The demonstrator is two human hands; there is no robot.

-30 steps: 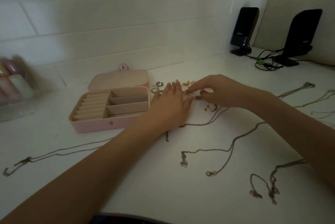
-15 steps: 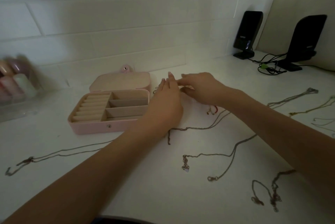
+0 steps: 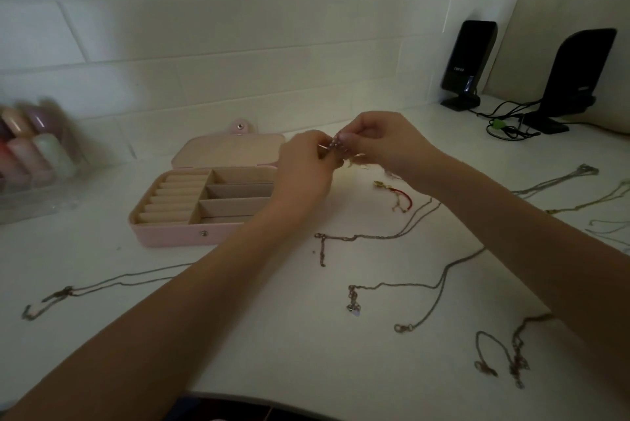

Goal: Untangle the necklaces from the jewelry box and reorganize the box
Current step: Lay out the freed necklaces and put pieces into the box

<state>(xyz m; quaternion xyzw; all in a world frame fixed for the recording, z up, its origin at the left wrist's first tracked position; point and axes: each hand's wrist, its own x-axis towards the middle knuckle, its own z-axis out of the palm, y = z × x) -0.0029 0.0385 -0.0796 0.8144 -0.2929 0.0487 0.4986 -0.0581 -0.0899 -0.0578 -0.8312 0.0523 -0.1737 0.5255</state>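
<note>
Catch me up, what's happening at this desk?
A person is sorting jewelry. Both hands, left and right, are raised together beside the open pink jewelry box, pinching a small piece between the fingertips; what it is can't be made out. The box's compartments look empty. Several chains and a red cord bracelet lie spread on the white desk.

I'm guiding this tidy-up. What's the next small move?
Probably lower the small piece pinched between the left hand and right hand into the open box: its compartments look empty and it lies right beside the hands.
</note>
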